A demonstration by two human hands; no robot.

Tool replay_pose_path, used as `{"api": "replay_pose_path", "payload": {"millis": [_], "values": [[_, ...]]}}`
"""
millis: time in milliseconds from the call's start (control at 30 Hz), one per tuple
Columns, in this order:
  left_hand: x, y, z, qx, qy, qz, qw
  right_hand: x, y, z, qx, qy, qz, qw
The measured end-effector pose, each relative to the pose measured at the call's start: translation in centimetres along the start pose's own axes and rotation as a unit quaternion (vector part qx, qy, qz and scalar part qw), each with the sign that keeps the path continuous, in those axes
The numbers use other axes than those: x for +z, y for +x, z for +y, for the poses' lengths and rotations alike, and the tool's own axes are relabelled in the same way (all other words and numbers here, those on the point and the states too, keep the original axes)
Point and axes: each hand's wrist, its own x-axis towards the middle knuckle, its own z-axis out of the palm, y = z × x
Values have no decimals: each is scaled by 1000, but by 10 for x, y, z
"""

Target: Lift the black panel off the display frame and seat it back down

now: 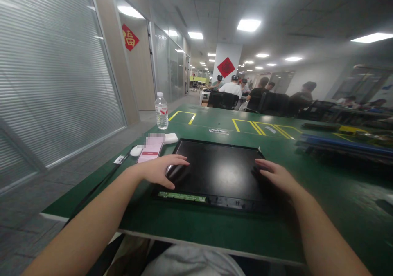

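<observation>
A black flat display panel [215,165] lies face up on the green table [196,231] before me. Along its near edge runs a green circuit board strip [182,197]. My left hand [162,171] is at the panel's left side, fingers apart and reaching over its edge. On the opposite side, my right hand [278,176] has its fingers stretched out over the right edge. Neither hand is closed around anything; whether the fingertips touch the panel I cannot tell.
Left of the panel lie a phone [151,150], a white rounded object [136,151] and a white case [171,138]. A water bottle [161,111] stands behind them. Blurred blue panels [334,145] are stacked at right. Several people sit farther back.
</observation>
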Motion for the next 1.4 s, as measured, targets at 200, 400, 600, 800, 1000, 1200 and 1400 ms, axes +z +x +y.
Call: {"api": "replay_pose_path", "payload": {"millis": [200,400,600,800,1000,1200,1400], "values": [[-2,0,5,27,-29,-4,999,2,0,-1,7,-6,-12,1000],[-3,0,10,31,-17,-11,999,3,1,0,14,-8,-10,1000],[-2,1,9,52,-27,2,998,2,-1,-8,30,-36,-4,999],[1,2,9,62,-41,10,997,1,-1,-9,41,-40,-15,998],[2,2,8,60,-39,14,997,2,-2,-10,44,-42,-9,998],[3,4,6,18,-14,42,999,-2,-4,-15,39,-60,27,997],[9,15,-4,-77,59,163,982,-18,-3,-13,122,-108,143,976]]}}
